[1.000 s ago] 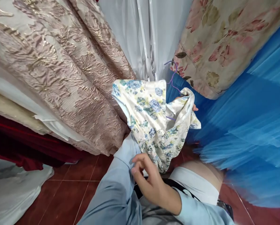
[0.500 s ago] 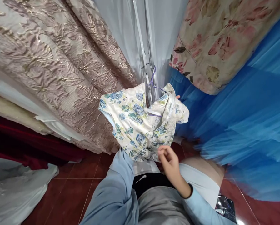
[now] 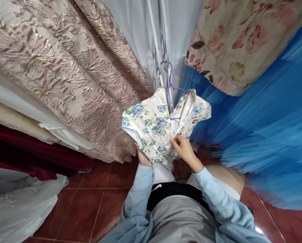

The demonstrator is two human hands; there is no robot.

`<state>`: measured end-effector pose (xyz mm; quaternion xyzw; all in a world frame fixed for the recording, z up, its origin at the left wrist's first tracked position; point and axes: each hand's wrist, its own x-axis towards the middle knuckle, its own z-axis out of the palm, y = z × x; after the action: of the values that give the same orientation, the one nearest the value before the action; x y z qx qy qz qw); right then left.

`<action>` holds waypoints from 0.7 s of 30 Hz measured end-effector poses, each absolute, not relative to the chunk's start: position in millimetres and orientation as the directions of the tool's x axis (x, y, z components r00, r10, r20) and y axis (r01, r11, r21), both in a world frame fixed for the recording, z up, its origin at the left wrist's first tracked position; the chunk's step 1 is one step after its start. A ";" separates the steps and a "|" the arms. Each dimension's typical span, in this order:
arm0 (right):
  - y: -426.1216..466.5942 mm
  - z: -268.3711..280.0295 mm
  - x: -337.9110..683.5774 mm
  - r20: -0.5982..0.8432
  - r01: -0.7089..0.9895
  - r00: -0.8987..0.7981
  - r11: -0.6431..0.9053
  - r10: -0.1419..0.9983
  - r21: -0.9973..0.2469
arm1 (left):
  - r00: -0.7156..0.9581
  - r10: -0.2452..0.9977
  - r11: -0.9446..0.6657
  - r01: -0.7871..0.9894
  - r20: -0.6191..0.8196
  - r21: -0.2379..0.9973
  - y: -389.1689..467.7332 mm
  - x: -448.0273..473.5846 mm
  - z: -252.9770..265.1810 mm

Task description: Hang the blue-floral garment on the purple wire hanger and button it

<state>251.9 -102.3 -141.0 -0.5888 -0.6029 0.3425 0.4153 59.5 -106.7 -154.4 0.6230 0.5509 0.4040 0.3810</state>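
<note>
A short-sleeved white top with blue flowers (image 3: 157, 130) hangs by its shoulders on a purple wire hanger (image 3: 170, 79). The hanger's hook meets a white metal rack (image 3: 158, 50). At the top's lower left side is my left hand (image 3: 143, 156); its thumb shows along the edge, while the other fingers are hidden by the cloth. My right hand (image 3: 185, 150) pinches the front edge of the top below the V-shaped neck opening, thumb and forefinger together.
Pink brocade fabric (image 3: 90, 84) hangs on the left, with a dark red cloth (image 3: 39, 152) beyond it. To the right hang a cream floral cloth (image 3: 232, 50) and blue tulle (image 3: 257, 135). Red tiles (image 3: 90, 202) cover the floor.
My left hand, earlier behind the top with only fingertips past its right shoulder, now shows at the lower left side. My right hand has moved up and pinched the front edge.
</note>
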 end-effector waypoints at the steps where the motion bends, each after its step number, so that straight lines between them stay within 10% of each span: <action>1: -104.7 -142.8 251.8 0.103 0.420 0.035 0.079 0.994 -0.904 | 0.005 0.995 -0.097 0.333 0.101 0.938 -109.2 61.5 -158.3; 6: -130.5 -154.5 251.6 0.087 0.338 0.045 0.066 0.995 -0.939 | -0.443 0.782 -0.239 0.437 0.439 0.867 -132.9 77.5 -173.0; 12: -149.9 -151.6 244.9 0.030 0.304 -0.004 0.030 1.000 -0.952 | 0.035 0.890 -0.419 0.457 0.454 0.785 -149.7 109.2 -176.3; 21: -149.5 -152.3 268.2 -0.009 0.181 -0.067 0.004 0.998 -0.984 | -0.018 0.942 -0.306 0.363 0.335 0.880 -145.9 126.7 -184.7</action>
<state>268.2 -149.5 -152.3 -0.5267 -0.5593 0.4699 0.4347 126.7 -145.9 -184.7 0.6374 0.5120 0.4968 0.2911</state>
